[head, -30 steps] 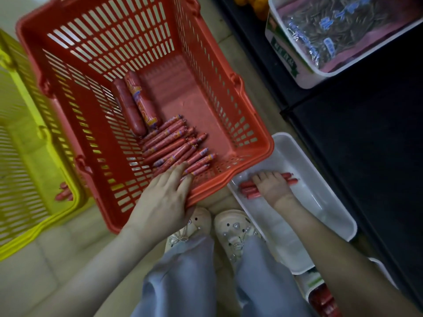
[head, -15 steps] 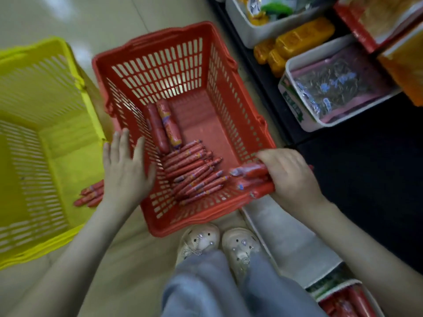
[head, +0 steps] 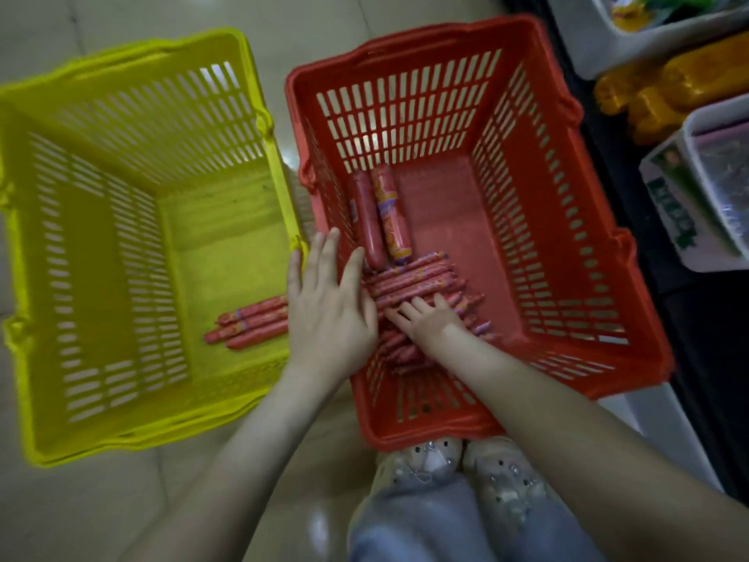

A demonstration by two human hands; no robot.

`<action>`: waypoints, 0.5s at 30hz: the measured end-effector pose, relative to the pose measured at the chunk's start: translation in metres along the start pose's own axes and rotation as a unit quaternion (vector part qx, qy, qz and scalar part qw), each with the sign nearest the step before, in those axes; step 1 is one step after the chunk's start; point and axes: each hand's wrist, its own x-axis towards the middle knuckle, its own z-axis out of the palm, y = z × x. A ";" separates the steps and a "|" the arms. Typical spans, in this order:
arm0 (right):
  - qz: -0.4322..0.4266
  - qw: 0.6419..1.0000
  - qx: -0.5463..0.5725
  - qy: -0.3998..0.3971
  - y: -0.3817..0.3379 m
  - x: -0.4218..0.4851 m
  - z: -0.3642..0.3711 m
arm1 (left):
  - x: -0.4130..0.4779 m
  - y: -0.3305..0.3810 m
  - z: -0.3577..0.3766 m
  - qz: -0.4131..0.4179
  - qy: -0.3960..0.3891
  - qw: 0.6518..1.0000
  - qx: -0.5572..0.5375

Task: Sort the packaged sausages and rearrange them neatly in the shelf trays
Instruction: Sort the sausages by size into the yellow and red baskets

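Left hand: I see it flat, fingers straight, against the red slatted plastic basket's left wall.
Right hand: fingers spread and relaxed, pressing the thin red packaged sausages beneath it, inside that basket.
Two thick red sausages: just beyond the fingertips.

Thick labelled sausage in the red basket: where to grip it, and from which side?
Grip the labelled sausage at its middle, from above and the right: it lies flat on the red basket floor, a plain sausage tight against its left, right flank free.
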 end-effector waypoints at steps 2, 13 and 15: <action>0.007 1.000 0.000 -0.013 0.001 -0.002 0.002 | 0.000 0.000 0.001 0.000 0.005 1.000 -0.005; 0.019 0.983 0.001 0.184 0.006 -0.123 -0.041 | -0.008 0.003 -0.015 -0.015 -0.066 0.997 -0.030; 0.026 0.958 0.008 0.285 0.012 -0.174 -0.050 | -0.010 0.013 -0.029 -0.010 -0.091 0.996 -0.022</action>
